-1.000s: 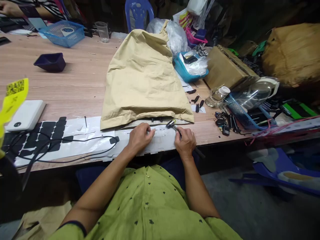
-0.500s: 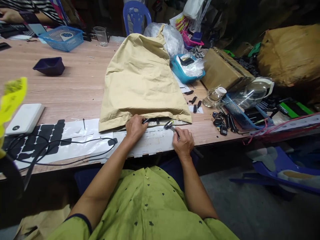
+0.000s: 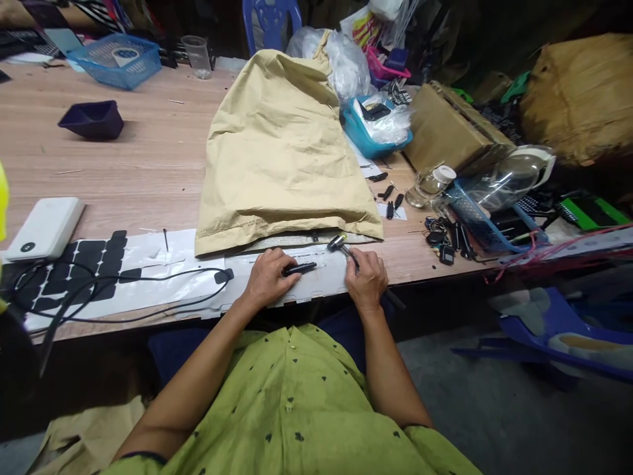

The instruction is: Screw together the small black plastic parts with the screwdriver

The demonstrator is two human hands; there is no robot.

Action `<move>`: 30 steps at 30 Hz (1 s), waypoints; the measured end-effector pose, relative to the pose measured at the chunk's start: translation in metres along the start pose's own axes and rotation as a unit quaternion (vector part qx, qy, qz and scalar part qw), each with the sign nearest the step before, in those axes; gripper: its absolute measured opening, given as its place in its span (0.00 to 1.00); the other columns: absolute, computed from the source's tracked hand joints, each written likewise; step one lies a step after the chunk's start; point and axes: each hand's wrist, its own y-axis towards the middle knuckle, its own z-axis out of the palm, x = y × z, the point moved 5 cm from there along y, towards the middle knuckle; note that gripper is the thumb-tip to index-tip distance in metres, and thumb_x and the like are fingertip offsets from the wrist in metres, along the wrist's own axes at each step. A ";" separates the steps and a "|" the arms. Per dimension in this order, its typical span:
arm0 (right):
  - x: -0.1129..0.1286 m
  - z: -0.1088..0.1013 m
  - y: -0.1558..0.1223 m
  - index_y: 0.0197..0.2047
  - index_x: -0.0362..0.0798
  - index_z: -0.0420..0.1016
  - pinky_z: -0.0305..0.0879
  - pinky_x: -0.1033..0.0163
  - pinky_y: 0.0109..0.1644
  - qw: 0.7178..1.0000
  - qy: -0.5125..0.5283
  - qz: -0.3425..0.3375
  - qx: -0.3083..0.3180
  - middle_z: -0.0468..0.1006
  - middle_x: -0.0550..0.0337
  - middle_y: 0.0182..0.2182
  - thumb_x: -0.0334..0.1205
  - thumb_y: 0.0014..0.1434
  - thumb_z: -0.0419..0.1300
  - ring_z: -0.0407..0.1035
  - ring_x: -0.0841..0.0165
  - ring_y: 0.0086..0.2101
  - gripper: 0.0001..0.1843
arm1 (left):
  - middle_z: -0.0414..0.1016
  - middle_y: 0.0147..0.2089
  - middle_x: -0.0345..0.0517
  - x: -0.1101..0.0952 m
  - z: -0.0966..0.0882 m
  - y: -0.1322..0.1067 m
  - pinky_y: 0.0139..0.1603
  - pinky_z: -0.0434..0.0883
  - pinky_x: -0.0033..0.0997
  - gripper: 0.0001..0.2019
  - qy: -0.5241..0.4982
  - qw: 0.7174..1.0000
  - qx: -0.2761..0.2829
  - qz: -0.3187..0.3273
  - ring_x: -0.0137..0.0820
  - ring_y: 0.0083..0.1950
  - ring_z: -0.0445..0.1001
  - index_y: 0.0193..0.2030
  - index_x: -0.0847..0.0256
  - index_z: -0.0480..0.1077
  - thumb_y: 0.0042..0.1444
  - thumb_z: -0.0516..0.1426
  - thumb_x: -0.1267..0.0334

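Note:
My left hand (image 3: 271,277) is closed on a slim black pen-like piece (image 3: 299,268), held flat above the white sheet (image 3: 316,280) at the table's front edge. In my right hand (image 3: 366,277) is a small hammer (image 3: 337,243); its shiny metal head points up and left, close to the hem of a beige cloth bag (image 3: 287,152). The bag lies spread on the table, its near opening facing me. A small dark piece (image 3: 314,236) shows at that opening. What else is inside the bag is hidden.
Left lie a white power bank (image 3: 45,227), a black cable (image 3: 158,280) and a sheet of black stickers (image 3: 89,264). A purple tray (image 3: 91,120) stands behind. On the right are black key fobs (image 3: 440,241), a glass jar (image 3: 429,188), a blue basket (image 3: 494,227) and a cardboard box (image 3: 452,132).
My left hand has drawn back from the bag's opening, bringing out the black pen-like piece, which now shows more fully. My right hand keeps the hammer in nearly the same place.

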 end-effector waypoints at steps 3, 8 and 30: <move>-0.004 -0.001 0.002 0.46 0.51 0.82 0.61 0.58 0.42 1.000 0.022 -0.008 0.004 0.76 0.53 0.35 0.37 0.64 0.55 0.66 0.60 0.37 0.13 | 0.72 0.38 0.44 0.001 -0.001 0.001 0.47 0.68 0.39 0.08 -0.006 1.000 0.009 -0.005 0.38 0.43 0.69 0.43 0.56 0.78 0.58 0.62 0.59; -0.005 -0.017 -0.001 0.48 0.50 0.80 0.69 0.57 0.45 0.991 0.134 -0.027 0.010 0.80 0.53 0.36 0.39 0.67 0.53 0.72 0.61 0.39 0.15 | 0.72 0.37 0.44 -0.002 0.000 0.001 0.47 0.67 0.39 0.07 -0.015 1.000 0.017 -0.005 0.39 0.43 0.69 0.43 0.56 0.79 0.59 0.62 0.60; 0.060 -0.049 -0.022 0.51 0.52 0.81 0.74 0.61 0.44 0.953 0.267 -0.096 0.107 0.82 0.55 0.38 0.38 0.70 0.53 0.78 0.64 0.39 0.15 | 0.73 0.38 0.44 -0.006 0.005 0.004 0.47 0.67 0.40 0.08 -0.035 0.999 0.010 -0.023 0.39 0.45 0.70 0.43 0.54 0.79 0.56 0.63 0.61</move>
